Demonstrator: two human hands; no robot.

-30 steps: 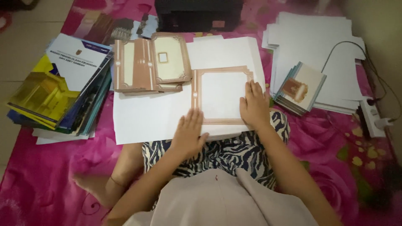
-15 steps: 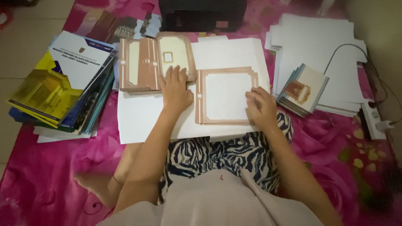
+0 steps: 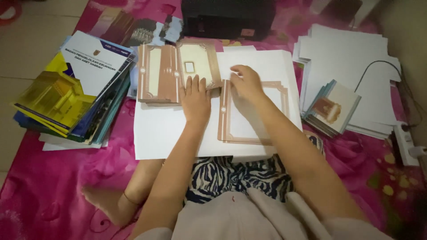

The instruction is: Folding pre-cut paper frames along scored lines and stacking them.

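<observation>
Head view of a person seated on a pink floral mat (image 3: 53,186), working over large white sheets (image 3: 169,133) spread before the knees. The left hand (image 3: 195,100) lies flat and open, palm down, fingers extended, resting at the lower right edge of a stack of folded brown-bordered cards (image 3: 160,73); it grips nothing. The right hand (image 3: 247,82) is curled at the top left corner of a single cream card with a brown ornamental border (image 3: 255,113), which lies flat on the white sheets just right of the stack; the fingertips appear to pinch or press that corner, though whether an edge is lifted cannot be told. The topmost folded card (image 3: 195,64) shows a small rectangular window and overlaps the stack at an angle.

Judged from this pose, clean work depends on the left hand holding the stack firm while the right hand handles the card by its corner alone, keeping the border square and the face free of creases.

Around the work: a pile of booklets with yellow and blue covers (image 3: 71,93) at left, a black box-like device (image 3: 229,18) beyond the cards, a heap of blank white paper (image 3: 356,62) at right bearing a small stack of square illustrated cards (image 3: 331,109), and a white power strip (image 3: 402,144) with a black cable.
</observation>
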